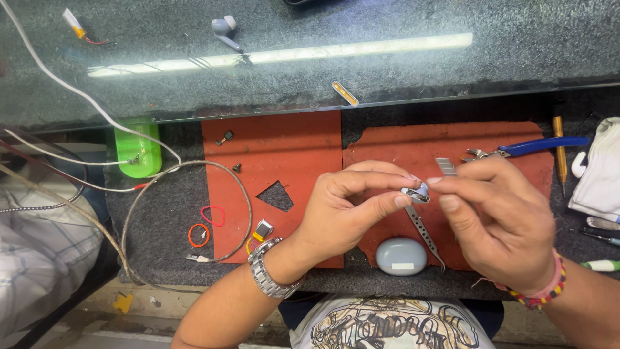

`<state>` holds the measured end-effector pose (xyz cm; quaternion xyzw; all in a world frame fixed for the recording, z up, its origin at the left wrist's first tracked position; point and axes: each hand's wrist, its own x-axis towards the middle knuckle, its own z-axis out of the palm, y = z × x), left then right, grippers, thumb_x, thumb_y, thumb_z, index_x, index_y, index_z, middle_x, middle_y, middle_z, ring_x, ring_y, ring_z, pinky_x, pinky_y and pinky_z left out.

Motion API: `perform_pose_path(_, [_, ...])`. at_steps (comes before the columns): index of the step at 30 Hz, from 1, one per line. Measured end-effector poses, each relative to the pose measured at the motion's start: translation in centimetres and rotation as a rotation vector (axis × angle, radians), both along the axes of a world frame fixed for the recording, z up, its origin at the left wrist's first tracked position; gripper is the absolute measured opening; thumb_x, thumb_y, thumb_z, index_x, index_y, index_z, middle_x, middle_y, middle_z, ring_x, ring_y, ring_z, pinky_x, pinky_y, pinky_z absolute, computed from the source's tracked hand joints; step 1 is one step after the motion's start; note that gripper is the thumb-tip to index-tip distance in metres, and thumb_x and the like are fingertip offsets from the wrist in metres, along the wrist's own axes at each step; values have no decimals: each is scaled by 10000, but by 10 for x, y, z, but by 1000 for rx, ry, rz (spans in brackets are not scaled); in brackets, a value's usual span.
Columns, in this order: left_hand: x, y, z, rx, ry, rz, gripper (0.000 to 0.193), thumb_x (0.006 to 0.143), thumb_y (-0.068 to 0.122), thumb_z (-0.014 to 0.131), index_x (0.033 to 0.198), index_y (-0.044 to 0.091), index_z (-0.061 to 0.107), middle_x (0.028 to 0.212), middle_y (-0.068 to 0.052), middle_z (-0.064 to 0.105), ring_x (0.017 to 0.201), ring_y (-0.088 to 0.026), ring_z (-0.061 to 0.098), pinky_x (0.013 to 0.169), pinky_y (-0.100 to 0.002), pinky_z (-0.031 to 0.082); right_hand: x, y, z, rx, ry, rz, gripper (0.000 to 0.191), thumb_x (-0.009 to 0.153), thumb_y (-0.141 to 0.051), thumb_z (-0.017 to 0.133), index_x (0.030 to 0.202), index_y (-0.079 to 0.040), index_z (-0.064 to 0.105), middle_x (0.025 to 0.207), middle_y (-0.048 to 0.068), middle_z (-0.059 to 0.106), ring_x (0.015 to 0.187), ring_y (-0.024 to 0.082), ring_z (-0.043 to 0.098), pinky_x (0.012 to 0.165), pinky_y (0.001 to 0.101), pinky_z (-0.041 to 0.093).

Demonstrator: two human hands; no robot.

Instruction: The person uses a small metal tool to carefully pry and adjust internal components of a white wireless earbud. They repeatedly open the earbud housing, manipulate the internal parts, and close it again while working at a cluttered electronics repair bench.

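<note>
My left hand (pixel 349 210) pinches a small silver-grey part (pixel 415 193) between thumb and forefinger, over the red mat (pixel 271 152). A metal watch sits on that wrist. My right hand (pixel 500 223) meets it from the right, fingertips touching the same small part. It also grips metal tweezers (pixel 426 234), whose tips point down toward the front edge. A pale blue-grey earbud case (pixel 401 256) lies on the dark felt just below both hands.
Blue-handled pliers (pixel 529 148) and a yellow-handled tool (pixel 559 152) lie at the right, by a white cloth (pixel 600 171). A green container (pixel 137 150), white cables, red and orange loops sit left. A white earbud (pixel 225 29) rests on the glass counter behind.
</note>
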<state>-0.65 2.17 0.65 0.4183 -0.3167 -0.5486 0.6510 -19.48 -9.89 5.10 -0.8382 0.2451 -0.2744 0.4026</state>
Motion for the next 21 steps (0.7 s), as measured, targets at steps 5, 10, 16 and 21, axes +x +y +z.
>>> perform_pose_path(5, [2, 1, 0, 23, 140, -30, 194, 1008, -41, 709, 1201, -31, 726, 1214, -132, 706, 1136, -187, 685, 1063, -338, 577, -1, -1, 3, 115, -73, -56, 144, 967, 54, 636, 1105, 20, 661, 1047, 107, 732, 852, 137, 711, 782, 258, 587])
perform_pose_path(10, [1, 2, 0, 37, 187, -44, 191, 1011, -44, 705, 1201, -30, 720, 1205, -136, 705, 1166, -199, 687, 1082, -352, 578, -1, -1, 7, 388, -153, -51, 211, 963, -15, 585, 1170, 13, 558, 1081, 110, 723, 1008, 140, 741, 882, 268, 637])
perform_pose_path(16, [-2, 5, 2, 29, 224, -41, 195, 1016, -53, 704, 1208, -23, 718, 1225, -144, 703, 1159, -194, 685, 1101, -354, 583, -5, -8, 11, 59, 80, -32, 135, 910, -11, 700, 1040, 28, 689, 1065, 168, 750, 944, 194, 761, 783, 280, 620])
perform_pose_path(21, [-3, 8, 5, -5, 117, -18, 126, 1032, -65, 711, 1153, -31, 720, 1227, -154, 710, 1155, -190, 699, 1043, -317, 591, -4, -9, 13, 30, 57, -11, 147, 855, -12, 750, 988, 25, 699, 1014, 165, 725, 906, 204, 751, 775, 275, 619])
